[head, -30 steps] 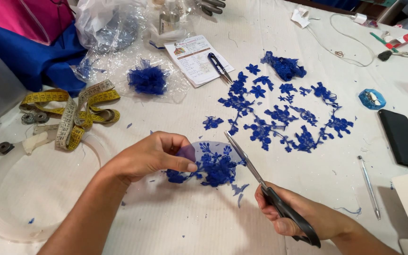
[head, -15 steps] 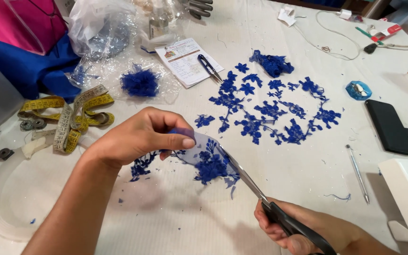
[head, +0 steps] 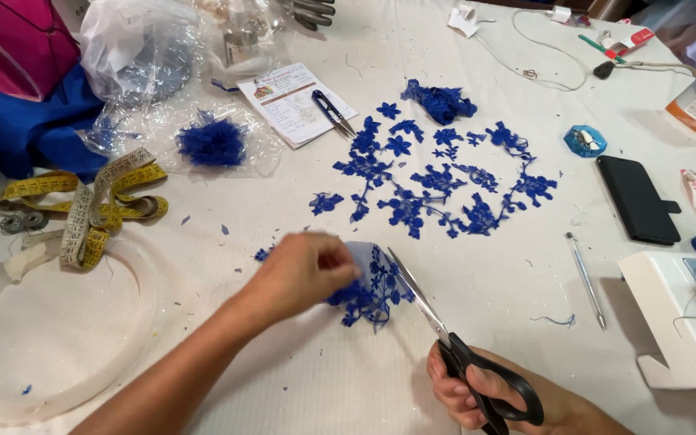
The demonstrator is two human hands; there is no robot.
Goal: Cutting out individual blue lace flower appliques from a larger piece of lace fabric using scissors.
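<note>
Left hand (head: 304, 270) lowered, lace piece (head: 372, 290) pressed flatter toward bench (head: 477, 338). Scissors (head: 445, 338) advanced along lace's right edge; right hand (head: 477, 395) shifted slightly farther.

A white work table (head: 203, 379) holds sewing supplies. A yellow measuring tape (head: 90, 205) lies coiled at the left, near a clear round hoop (head: 10, 395). Cut blue lace flowers (head: 445, 177) are spread out in a ring at the centre, with a small thread snip (head: 332, 113) resting on a printed paper (head: 287, 101) just behind them. At the right lie a black phone (head: 636, 200), a thin pen (head: 586, 280) and the corner of a white sewing machine (head: 678, 322).
</note>
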